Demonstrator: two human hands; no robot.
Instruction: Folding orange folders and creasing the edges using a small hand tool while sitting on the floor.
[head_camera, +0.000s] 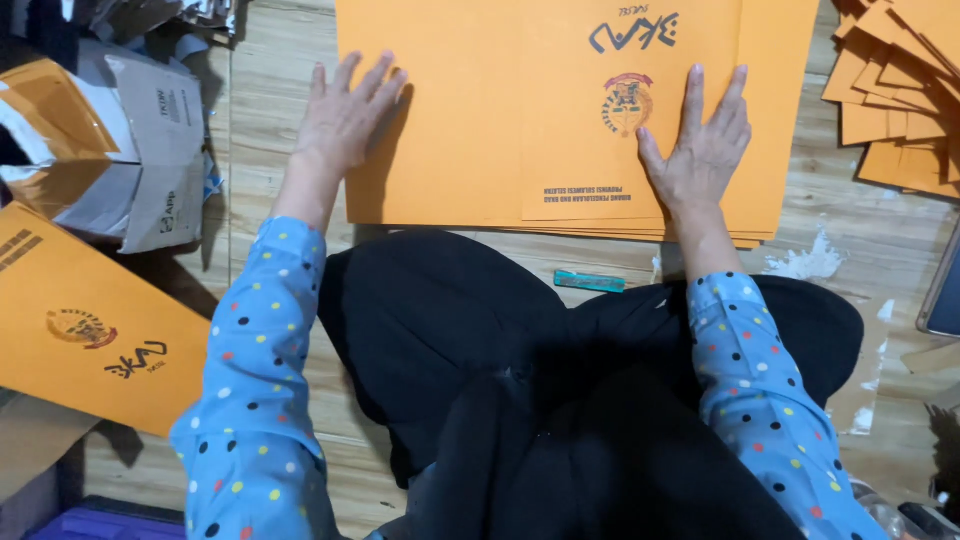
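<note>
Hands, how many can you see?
2. The left hand lies flat on the left part of the orange sheets; the right hand presses the right part, beside the printed emblem.

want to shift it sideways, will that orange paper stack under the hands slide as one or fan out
The orange paper stack would probably fan out: its lower edges already sit staggered. Single sheets look thin, likely floppy when lifted. Left hand and right hand pressing flat should steady it.
</note>
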